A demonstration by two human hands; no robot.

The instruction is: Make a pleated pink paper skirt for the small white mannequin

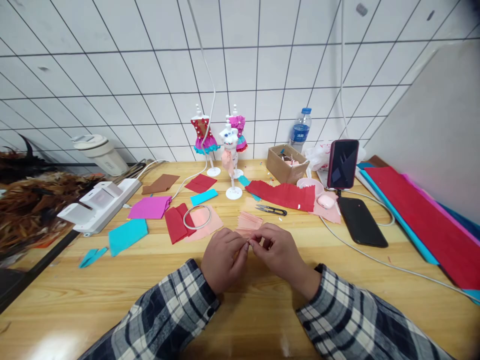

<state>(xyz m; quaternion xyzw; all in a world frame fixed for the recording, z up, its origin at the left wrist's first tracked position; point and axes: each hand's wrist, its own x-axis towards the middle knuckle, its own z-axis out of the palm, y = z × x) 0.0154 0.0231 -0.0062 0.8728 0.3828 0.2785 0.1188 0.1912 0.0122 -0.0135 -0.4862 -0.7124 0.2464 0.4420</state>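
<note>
My left hand and my right hand meet low in the middle, fingertips pinched together. Between them shows a little peach crepe paper, mostly hidden by the fingers. Right behind the fingers lies a pleated piece of peach crepe paper; whether it joins the pinched bit cannot be told. Thread snips rest beyond my right hand. A red crepe paper strip with a jagged edge lies behind them. Three small white dress forms stand at the back; the nearest form carries a peach piece, the others colourful paper dresses.
Left are red, blue, magenta and brown paper pieces, a ring of cable, a power strip and a cup. Right are a cardboard box, a bottle, an upright phone, a black phone and paper sheets.
</note>
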